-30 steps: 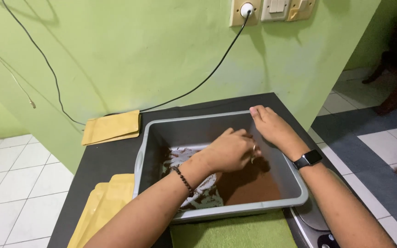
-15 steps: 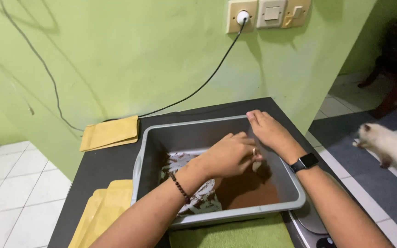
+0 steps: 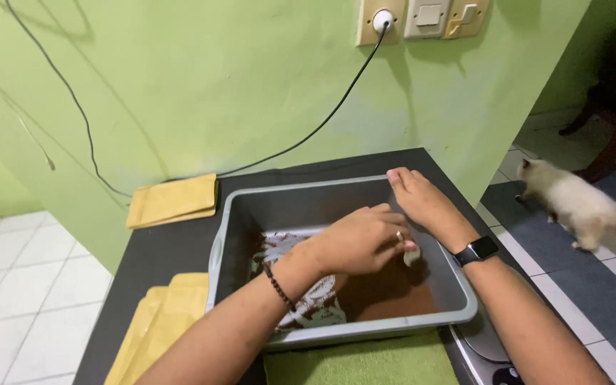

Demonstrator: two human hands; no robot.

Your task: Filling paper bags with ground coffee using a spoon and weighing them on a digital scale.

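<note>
Two hands work in a grey tub (image 3: 336, 331) on the dark counter (image 3: 172, 249): the left hand (image 3: 361, 239) has its fingers curled around a small pale wad (image 3: 411, 255), pressing into brown residue (image 3: 386, 296), while the right hand (image 3: 418, 196) lies flat on the far rim, apparently steadying it.

Two bare forearms with no sleeves, left hand (image 3: 361, 242) with a ring on one finger, dark beaded bracelet (image 3: 278, 286) around the left wrist, right hand (image 3: 422, 199) unadorned, black rectangular smartwatch (image 3: 476, 251) on a black band at the right wrist
</note>
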